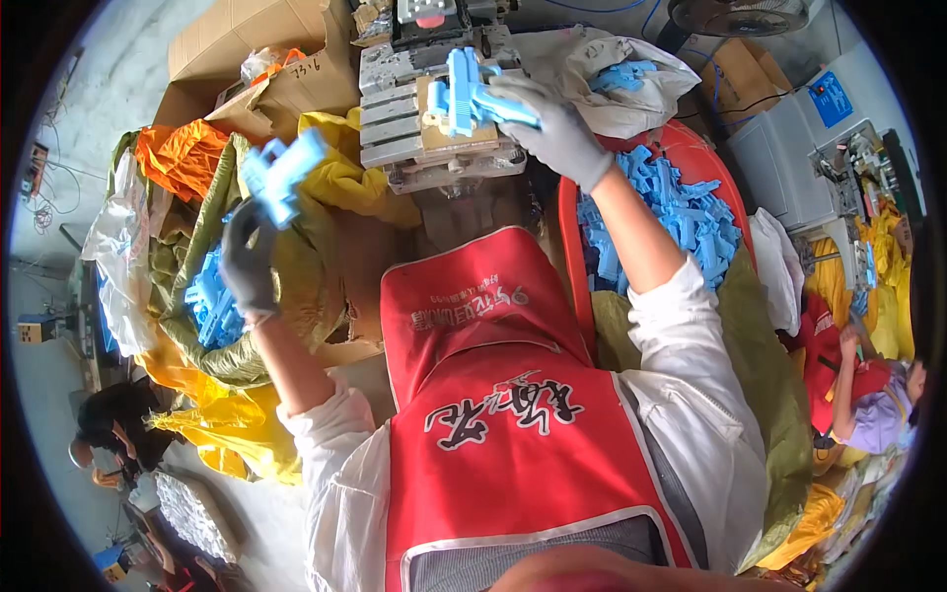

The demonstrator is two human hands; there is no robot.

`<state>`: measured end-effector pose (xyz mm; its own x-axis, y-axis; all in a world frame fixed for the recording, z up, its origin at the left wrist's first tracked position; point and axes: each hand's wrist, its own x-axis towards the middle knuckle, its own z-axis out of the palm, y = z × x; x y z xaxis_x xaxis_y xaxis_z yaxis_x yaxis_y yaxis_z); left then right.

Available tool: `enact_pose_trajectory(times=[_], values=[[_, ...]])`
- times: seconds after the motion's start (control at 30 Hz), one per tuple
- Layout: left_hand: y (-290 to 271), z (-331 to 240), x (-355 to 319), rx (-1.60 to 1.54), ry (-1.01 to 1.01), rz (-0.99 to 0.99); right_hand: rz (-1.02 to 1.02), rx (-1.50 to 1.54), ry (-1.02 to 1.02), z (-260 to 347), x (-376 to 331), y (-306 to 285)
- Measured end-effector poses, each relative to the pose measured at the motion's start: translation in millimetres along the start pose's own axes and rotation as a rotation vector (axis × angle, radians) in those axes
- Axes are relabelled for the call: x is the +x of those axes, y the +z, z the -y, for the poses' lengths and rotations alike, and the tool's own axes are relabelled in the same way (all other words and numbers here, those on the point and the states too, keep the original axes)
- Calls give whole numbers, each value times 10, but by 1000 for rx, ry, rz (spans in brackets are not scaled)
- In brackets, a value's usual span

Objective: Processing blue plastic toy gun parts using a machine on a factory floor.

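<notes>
My right hand (560, 130), in a grey glove, grips the handle of a light blue plastic toy pistol (462, 97). That pistol is over a small tan block (456, 140) on the metal bed of a machine (390, 128); whether it rests on the block I cannot tell. To the left, my grey-gloved left hand (249, 259) has its fingers closed at the lower end of a second blue toy pistol (280, 176). Motion blurs this pistol and the fingertips. Beneath the left hand, an olive woven sack (237, 363) holds more blue toy pistols (209, 301).
A red tub (576, 266) heaped with blue pistols (681, 212) stands at my right. Behind it lies a white sack (631, 104) with blue pieces. An open cardboard box (212, 59) and yellow sacks (237, 424) are at left. A fan (740, 18) stands far right. Other people (858, 385) work nearby.
</notes>
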<state>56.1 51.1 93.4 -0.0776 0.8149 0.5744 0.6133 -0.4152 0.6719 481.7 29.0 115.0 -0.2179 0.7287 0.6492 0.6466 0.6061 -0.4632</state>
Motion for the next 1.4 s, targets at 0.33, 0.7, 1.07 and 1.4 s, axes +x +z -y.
enact_pose_trajectory(times=[0.33,0.7,1.07,1.4], values=[[-833,731,-385,460,-288,-360,176,-151,-57,-115,-19,145],[-87,91,-369,334,95,-107,112,-421,686,-798,-1906,-797],[592,-411,-528,135,78,156,520,-778,1178,-473,-2845,126],[529,-332,-640,231,97,183,-356,321,1038,-404,-2905,-304]])
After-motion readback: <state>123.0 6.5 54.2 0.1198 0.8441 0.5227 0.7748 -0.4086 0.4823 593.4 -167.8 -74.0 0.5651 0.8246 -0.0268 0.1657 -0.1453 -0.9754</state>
